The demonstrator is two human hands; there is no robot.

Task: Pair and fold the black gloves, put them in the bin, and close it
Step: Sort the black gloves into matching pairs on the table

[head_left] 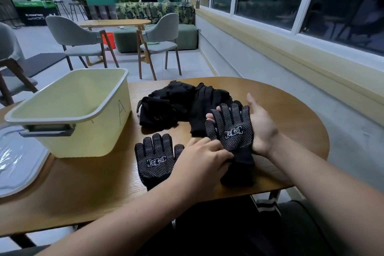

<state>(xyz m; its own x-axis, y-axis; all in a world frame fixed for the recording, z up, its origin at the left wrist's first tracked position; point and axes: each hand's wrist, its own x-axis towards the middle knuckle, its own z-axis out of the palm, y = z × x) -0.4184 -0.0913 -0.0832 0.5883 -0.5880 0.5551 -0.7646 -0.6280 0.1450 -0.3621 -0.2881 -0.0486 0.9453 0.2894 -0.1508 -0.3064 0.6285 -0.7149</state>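
A dotted glove (230, 131), black with white grip dots and a printed label on its palm, was held up right of the frame's centre, fingers pointing toward the upper edge. It was backed by the right hand (262, 131), which was spread flat behind it with straight fingers, the thumb raised beside the glove. Its cuff was gripped by the curled fingers of the left hand (204, 158) just below. A second glove (154, 160) of the same kind was laid flat, dots up, on the worktop (280, 110) just left of the left hand. A pile of black gloves (176, 104) was heaped above both, near the frame's centre. The pale yellow bin (87, 135), marked with a letter A, was stood uncovered at centre left, and its clear lid (18, 168) was laid at the lower left edge.
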